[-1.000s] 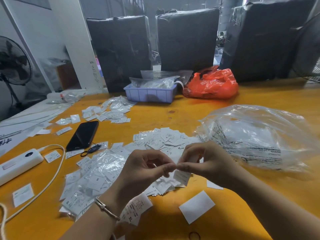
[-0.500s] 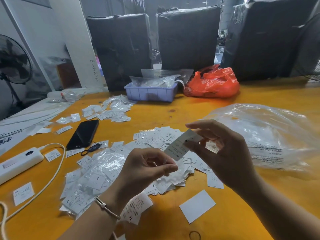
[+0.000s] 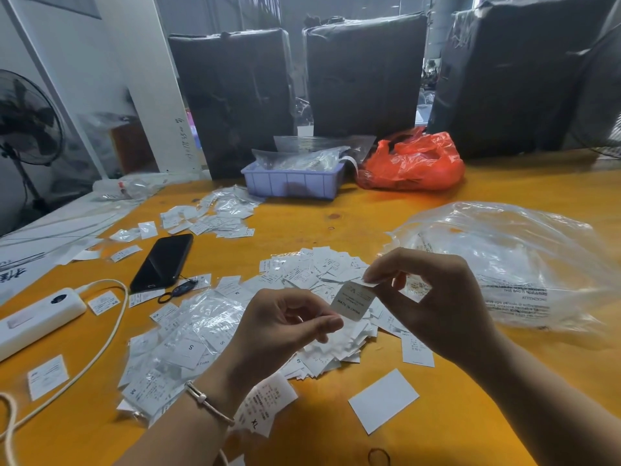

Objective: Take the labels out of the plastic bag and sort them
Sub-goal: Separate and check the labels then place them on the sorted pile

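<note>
While the right hand pinches a label, the left curls empty above the label-strewn orange table.

There is a single view, from a wide-angle camera worn on the person's head, looking forward and down across the yellow desk. It sits close over the work: the left hand and right hand fill the lower middle, with the forearms running out at the bottom edge. The far edge of the desk lies about halfway up, and beyond it stand black wrapped bundles. Straight edges bow toward the borders, as at the white pillar on the left.
</note>
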A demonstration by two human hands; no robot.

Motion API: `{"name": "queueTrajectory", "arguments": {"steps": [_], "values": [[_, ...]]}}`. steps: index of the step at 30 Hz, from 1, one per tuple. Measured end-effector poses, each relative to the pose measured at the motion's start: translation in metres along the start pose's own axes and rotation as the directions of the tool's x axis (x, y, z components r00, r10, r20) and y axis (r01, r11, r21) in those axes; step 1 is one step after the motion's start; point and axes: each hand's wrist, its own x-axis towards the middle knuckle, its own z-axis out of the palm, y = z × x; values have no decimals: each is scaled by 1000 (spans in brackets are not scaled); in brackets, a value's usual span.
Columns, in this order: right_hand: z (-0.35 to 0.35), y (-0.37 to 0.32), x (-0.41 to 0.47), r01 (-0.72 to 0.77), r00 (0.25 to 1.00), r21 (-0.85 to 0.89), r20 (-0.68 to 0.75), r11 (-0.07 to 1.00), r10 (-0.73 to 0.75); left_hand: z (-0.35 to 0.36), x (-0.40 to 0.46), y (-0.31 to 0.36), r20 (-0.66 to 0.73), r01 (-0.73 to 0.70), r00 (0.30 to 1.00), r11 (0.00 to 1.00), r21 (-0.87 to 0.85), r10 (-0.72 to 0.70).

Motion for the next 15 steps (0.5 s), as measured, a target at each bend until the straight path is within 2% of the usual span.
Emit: {"name": "queueTrajectory", "arguments": {"steps": [4, 15], "values": [[3, 0, -2, 10, 999, -69, -47, 998, -13, 0, -1, -1, 18, -3, 1000, 1000, -16, 3], [-2, -2, 0, -126, 991, 134, -29, 983, 131, -1, 0, -1, -41, 50, 998, 991, -124, -55]]}}
